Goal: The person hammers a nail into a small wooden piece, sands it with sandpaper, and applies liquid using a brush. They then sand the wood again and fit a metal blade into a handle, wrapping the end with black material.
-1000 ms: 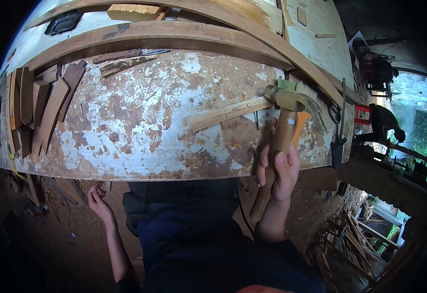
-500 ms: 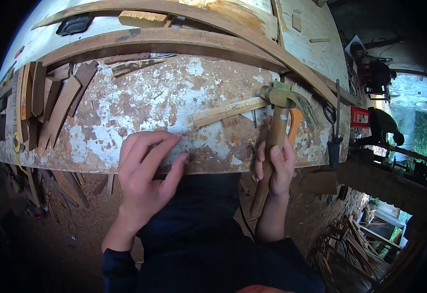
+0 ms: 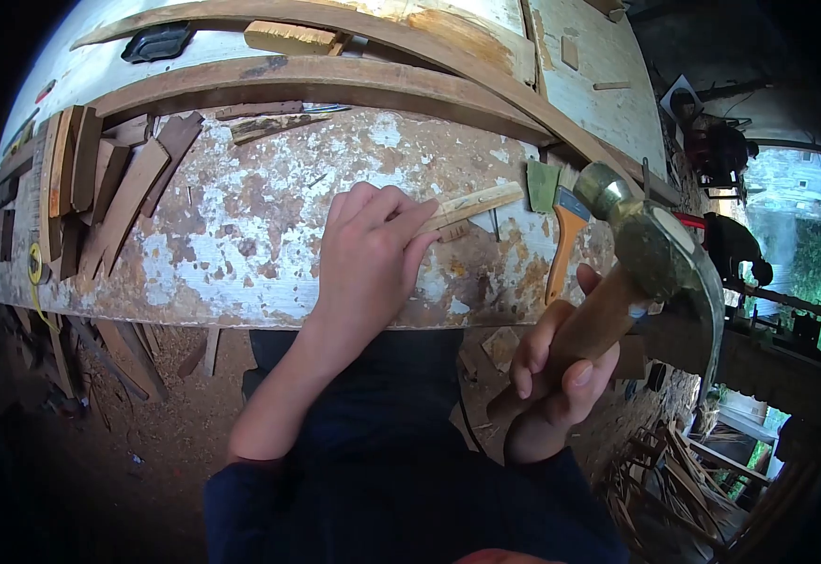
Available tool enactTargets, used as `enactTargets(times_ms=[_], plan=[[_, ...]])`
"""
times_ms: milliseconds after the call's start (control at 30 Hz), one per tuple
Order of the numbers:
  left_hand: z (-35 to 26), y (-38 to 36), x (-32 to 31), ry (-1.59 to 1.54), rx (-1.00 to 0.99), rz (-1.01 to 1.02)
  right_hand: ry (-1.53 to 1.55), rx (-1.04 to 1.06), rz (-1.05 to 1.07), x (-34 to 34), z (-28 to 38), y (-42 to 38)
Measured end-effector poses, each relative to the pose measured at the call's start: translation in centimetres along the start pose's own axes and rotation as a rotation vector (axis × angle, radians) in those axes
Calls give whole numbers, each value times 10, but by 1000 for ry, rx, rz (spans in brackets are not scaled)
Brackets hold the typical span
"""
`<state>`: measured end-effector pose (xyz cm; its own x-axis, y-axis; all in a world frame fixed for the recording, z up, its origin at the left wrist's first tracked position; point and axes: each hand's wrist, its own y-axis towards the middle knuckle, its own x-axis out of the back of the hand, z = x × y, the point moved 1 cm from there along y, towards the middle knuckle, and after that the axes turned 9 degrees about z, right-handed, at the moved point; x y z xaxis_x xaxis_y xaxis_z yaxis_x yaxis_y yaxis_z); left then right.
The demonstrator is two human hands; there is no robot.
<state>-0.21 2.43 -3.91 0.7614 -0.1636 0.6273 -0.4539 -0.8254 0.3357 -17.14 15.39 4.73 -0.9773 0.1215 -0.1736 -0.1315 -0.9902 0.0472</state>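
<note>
By L hand (image 3: 365, 252), L end of pale, straight wooden stick (image 3: 485, 200) is grasped, long axis angled fwd-R; brown-handled steel claw hammer (image 3: 653, 246) gripped in R hand (image 3: 577, 393), farther off.

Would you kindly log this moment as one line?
left hand: at pale wood strip, grip unclear | right hand: holding claw hammer up | paintbrush: lying on bench
</note>
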Motion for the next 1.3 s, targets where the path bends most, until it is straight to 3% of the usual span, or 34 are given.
enactTargets(times_ms=[67, 133, 167, 267, 333, 400, 467, 500, 633, 733, 1067, 1300], plan=[[2, 0, -1, -17, -4, 0, -100, -127, 49, 6, -14, 9], [2, -1, -1, -21, -3, 0, -89, -501, 110, 10, -10, 24], [2, 0, -1, -23, -3, -3, -50, -486, 68, 7, 3, 23], [3, 0, 0, -40, 1, 5, -45, -158, -50, 3, 25, 0], [3, -1, -1, -44, 8, 6, 113, 45, -126, 1, 22, -11], [3, 0, 0, -42, 9, 3, 48, 44, -9, 9, 12, -5], [3, -1, 0, -37, 7, 4, -38, -230, 44, 14, -1, 11], [3, -1, 0, -43, 4, 1, -119, -529, 91, 17, 7, 21], [6, 0, 0, -44, -8, -11, -139, -181, -17, 22, 4, 18], [3, 1, 3, -26, -21, 53, 22, 9, 68, 38, -10, 34], [-3, 24, 3, -105, -78, 190, -109, -47, 38, 43, -61, 93], [-2, 26, -8, -186, -68, 251, 56, -20, 45, 48, -70, 93]])
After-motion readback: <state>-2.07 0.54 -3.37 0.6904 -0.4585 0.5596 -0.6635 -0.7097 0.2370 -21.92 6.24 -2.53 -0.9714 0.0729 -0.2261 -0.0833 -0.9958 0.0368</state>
